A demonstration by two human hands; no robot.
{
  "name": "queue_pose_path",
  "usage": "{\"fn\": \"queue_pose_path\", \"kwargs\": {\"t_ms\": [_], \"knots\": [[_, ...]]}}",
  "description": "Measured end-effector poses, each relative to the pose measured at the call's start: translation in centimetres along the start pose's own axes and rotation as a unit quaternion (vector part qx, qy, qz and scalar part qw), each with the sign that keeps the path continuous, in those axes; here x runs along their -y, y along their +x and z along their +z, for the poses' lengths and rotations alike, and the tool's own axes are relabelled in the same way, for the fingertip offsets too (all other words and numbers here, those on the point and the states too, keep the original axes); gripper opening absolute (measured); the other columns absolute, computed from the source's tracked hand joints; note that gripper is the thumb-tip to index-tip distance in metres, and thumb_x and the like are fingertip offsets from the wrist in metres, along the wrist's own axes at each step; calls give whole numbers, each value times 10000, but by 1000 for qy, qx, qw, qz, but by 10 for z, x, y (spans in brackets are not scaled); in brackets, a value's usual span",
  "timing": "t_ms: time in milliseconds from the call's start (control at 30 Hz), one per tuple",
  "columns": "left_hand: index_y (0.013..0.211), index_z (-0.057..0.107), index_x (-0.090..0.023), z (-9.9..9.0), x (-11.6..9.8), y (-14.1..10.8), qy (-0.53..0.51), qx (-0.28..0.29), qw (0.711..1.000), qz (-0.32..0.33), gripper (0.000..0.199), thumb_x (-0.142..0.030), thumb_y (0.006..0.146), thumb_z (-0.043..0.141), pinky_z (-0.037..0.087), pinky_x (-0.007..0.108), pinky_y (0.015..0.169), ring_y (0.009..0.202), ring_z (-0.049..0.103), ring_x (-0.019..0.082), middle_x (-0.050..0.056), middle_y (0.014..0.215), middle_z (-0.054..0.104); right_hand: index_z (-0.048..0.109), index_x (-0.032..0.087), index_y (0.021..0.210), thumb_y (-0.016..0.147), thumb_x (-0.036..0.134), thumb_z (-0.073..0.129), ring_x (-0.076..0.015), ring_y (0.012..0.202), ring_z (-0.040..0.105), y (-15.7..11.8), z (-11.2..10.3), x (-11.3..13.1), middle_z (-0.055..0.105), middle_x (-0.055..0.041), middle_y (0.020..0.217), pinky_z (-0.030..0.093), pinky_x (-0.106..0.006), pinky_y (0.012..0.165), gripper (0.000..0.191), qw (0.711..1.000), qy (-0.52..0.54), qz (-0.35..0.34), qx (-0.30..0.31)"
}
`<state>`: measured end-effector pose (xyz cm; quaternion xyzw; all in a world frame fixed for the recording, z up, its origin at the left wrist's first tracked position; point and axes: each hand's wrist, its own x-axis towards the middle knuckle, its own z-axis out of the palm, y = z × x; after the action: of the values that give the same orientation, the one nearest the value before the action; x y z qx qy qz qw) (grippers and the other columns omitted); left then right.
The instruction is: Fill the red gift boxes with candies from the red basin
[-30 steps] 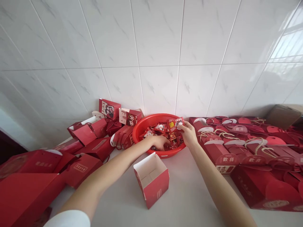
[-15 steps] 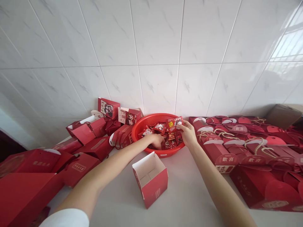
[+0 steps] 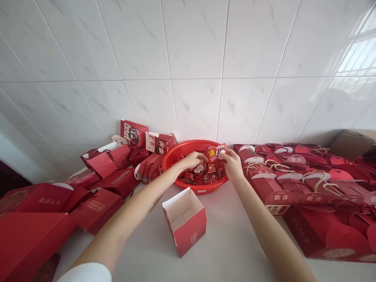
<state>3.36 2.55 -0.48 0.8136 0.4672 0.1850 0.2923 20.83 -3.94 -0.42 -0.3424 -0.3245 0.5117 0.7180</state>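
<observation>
My right hand (image 3: 232,163) is closed on a red candy packet (image 3: 216,153) printed "LOVE", held above the right side of a red plastic basket (image 3: 201,191). Wrapped candies (image 3: 199,169) in red, glossy wrappers lie loose inside it. Over the left half of the basket, my left hand (image 3: 192,159) hovers with loosely bent fingers apart, close to the packet's left edge; nothing shows in it. In front of the basket stands a red gift box (image 3: 190,229), its top open to a white inside where no contents show.
Red gift boxes (image 3: 98,207) are heaped on the left, some open or tipped. Rows of closed red boxes (image 3: 311,188) with rope handles fill the right. A brown cardboard box (image 3: 352,145) sits at the back right. A tiled wall (image 3: 196,105) rises behind the white table (image 3: 229,243).
My left hand has come up from among the candies to above them, uncovering more wrappers. My right hand keeps the packet in nearly the same place.
</observation>
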Motion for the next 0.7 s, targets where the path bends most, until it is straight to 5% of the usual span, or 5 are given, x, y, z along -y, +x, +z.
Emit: {"fn": "queue_pose_path", "kwargs": {"t_ms": [233,500,700], "knots": [[984,752,-171,-2,-2,-7,96,30,995,-25,293,-88,775,564,519,283,891,1026,687,228,70,1072,765,676,196,747,471,193,792,-184,675,641,-1,0,1,723,-7,720,516,-314,633,299,1000,5,7,1],[874,740,-191,11,-23,-18,202,206,955,71,208,-271,683,748,491,277,731,850,670,248,59,958,724,652,205,759,497,206,784,-196,682,646,1,-2,-3,711,-1,717,534,-338,647,293,1000,1,0,3],[829,665,-187,21,-40,-25,256,250,933,32,146,-160,685,670,456,319,661,704,632,257,79,791,691,658,204,769,496,210,783,-205,696,656,0,-3,-3,716,-10,726,545,-346,650,301,1000,-2,3,3]]}}
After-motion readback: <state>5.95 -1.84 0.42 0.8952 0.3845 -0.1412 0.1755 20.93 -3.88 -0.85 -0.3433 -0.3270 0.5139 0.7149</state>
